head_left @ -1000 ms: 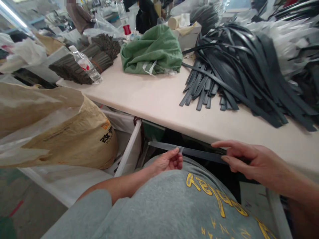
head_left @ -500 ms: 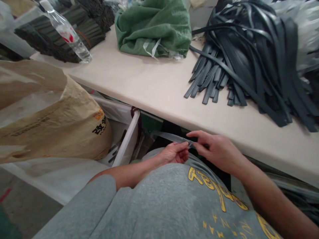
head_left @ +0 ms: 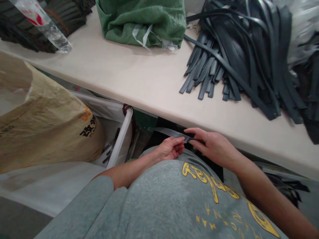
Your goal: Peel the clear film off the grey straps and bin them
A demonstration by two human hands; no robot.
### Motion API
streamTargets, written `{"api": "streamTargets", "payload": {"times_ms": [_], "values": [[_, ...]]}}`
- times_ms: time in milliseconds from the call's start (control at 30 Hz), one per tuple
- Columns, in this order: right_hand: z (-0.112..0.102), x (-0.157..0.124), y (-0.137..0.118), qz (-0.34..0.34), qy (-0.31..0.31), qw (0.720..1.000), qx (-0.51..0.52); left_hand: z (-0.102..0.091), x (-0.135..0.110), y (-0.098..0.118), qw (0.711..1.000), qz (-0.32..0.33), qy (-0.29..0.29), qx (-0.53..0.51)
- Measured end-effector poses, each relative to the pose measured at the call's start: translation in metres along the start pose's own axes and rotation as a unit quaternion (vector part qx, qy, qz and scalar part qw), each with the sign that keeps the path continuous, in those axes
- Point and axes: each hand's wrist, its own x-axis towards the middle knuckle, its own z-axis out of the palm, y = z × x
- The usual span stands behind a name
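Low in front of my shirt, at the table's near edge, a thin translucent plastic strip (head_left: 166,132) trails off to the left. My left hand (head_left: 171,148) pinches it near its right end between thumb and forefinger, the other fingers curled in. From the right, my right hand (head_left: 215,146) meets the strip's end with its thumb. Its forefinger is raised a little apart, and the rest of its fingers are partly hidden. Something dark shows between that thumb and forefinger; whether it is a held piece or the background I cannot tell.
On the pale table (head_left: 99,71) lie a heap of black flat straps (head_left: 239,63), a green cloth bundle (head_left: 142,23), a plastic bottle (head_left: 53,31) and bundled dark strips (head_left: 22,31). A tan sack (head_left: 59,129) sits in a white-sided bin (head_left: 121,137) at left.
The view has shifted, so the table things sit further left and higher. My hands keep nearly the same pose at the strip's end, with slightly more dark showing between my right thumb and forefinger.
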Motion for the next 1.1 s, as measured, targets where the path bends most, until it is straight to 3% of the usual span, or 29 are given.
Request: {"api": "streamTargets", "payload": {"times_ms": [67, 133, 300, 433, 600, 800, 900, 1000, 1100], "values": [[0.005, 0.007, -0.003, -0.026, -0.001, 1.000, -0.005, 0.001, -0.001, 0.003, 1.000, 0.006, 0.010, -0.001], [-0.003, 0.000, 0.001, -0.065, -0.007, 0.998, 0.020, -0.001, -0.003, 0.008, 0.999, 0.021, 0.029, -0.024], [-0.047, -0.047, 0.011, -0.146, 0.007, 0.986, 0.083, -0.006, -0.005, 0.018, 0.995, 0.019, 0.036, -0.086], [-0.061, -0.074, 0.001, -0.197, 0.033, 0.974, 0.104, -0.008, -0.003, 0.016, 0.995, 0.009, 0.028, -0.096], [-0.043, -0.070, 0.002, -0.206, 0.115, 0.965, 0.111, -0.004, -0.007, 0.014, 0.997, -0.016, 0.007, -0.073], [0.005, -0.017, 0.009, -0.237, 0.151, 0.957, 0.076, -0.001, -0.014, 0.007, 0.999, -0.022, -0.027, -0.014], [0.021, 0.000, 0.005, -0.269, 0.157, 0.944, 0.108, -0.001, -0.018, 0.001, 0.999, -0.005, -0.050, -0.003], [0.016, -0.007, 0.004, -0.235, 0.144, 0.948, 0.156, -0.002, -0.020, 0.004, 0.996, -0.012, -0.093, -0.011], [-0.008, -0.044, 0.017, -0.177, 0.111, 0.957, 0.202, -0.005, -0.018, 0.020, 0.993, 0.054, -0.067, -0.077]]}}
